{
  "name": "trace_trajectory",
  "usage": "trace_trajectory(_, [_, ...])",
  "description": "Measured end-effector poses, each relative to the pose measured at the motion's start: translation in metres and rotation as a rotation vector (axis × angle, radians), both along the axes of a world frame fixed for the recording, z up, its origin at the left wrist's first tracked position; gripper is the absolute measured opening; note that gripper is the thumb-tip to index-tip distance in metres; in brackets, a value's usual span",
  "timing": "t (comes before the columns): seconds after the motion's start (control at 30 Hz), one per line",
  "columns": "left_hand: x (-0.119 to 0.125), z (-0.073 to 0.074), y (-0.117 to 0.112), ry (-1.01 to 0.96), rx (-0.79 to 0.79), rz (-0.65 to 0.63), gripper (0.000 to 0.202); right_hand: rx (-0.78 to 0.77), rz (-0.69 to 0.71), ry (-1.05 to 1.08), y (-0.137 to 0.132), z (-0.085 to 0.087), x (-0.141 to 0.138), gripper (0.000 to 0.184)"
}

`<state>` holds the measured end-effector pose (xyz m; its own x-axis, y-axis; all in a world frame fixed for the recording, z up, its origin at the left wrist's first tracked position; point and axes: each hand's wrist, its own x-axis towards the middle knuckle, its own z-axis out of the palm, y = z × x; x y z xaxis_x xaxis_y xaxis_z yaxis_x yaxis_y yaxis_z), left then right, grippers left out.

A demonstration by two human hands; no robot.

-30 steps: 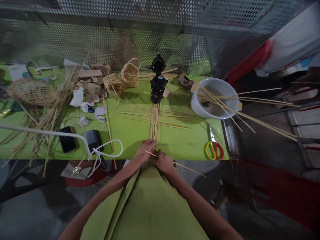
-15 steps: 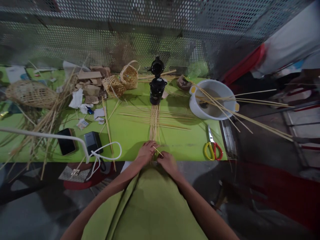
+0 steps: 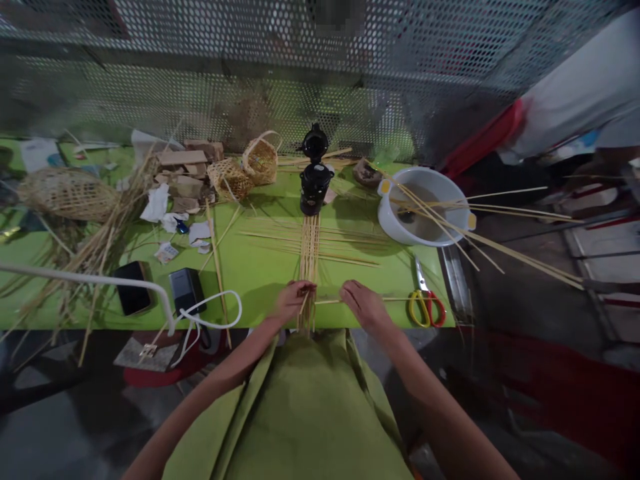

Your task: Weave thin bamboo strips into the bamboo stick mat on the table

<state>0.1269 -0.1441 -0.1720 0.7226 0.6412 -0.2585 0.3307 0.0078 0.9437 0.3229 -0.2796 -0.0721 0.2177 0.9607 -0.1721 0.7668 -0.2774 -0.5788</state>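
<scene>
Long bamboo strips (image 3: 309,250) run lengthwise toward my body, their far end under a black flask (image 3: 314,195) with its lid up. Several crosswise strips (image 3: 345,257) are laced through them. At the near part of the lengthwise strips, my left hand (image 3: 294,301) is closed with its fingertips on them, lifting at least one. My right hand (image 3: 364,305), to the right of the bundle, is closed round a single thin bamboo strip (image 3: 327,302) that lies crosswise and stretches right toward the scissors. The fingertips of both hands are partly hidden.
At right stand a white pot (image 3: 420,233) with strips sticking out and scissors (image 3: 425,307) with yellow and red handles. To the left lie a phone (image 3: 133,288), a dark power bank (image 3: 186,291) with a white cable, loose straw and small woven baskets (image 3: 261,163). Perforated metal (image 3: 280,100) borders the back.
My right hand has moved right, away from my left hand, and now has a crosswise strip in it. My left hand stays by the lengthwise strips. The view has tilted slightly.
</scene>
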Motion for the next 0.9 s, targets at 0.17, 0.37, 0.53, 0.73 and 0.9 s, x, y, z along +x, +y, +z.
trace_trajectory(0.17, [0.005,0.009,0.011,-0.043,-0.301,-0.016,0.032,0.019,0.151,-0.183,0.009,-0.024,-0.007,0.042])
trace_trajectory(0.37, [0.004,0.018,0.020,-0.034,-0.486,-0.097,0.035,-0.037,0.104,-0.289,0.022,-0.057,-0.019,0.035])
trace_trajectory(0.53, [0.003,0.018,0.022,-0.018,-0.369,-0.113,0.032,-0.115,-0.040,-0.259,0.036,-0.070,-0.025,0.032])
trace_trajectory(0.73, [0.002,0.021,0.024,0.046,-0.354,0.166,0.022,0.042,-0.077,-0.161,0.047,-0.066,-0.028,0.022])
trace_trajectory(0.9, [0.005,0.019,0.030,0.067,-0.314,0.244,0.021,0.062,-0.006,0.088,0.052,-0.067,-0.032,0.026])
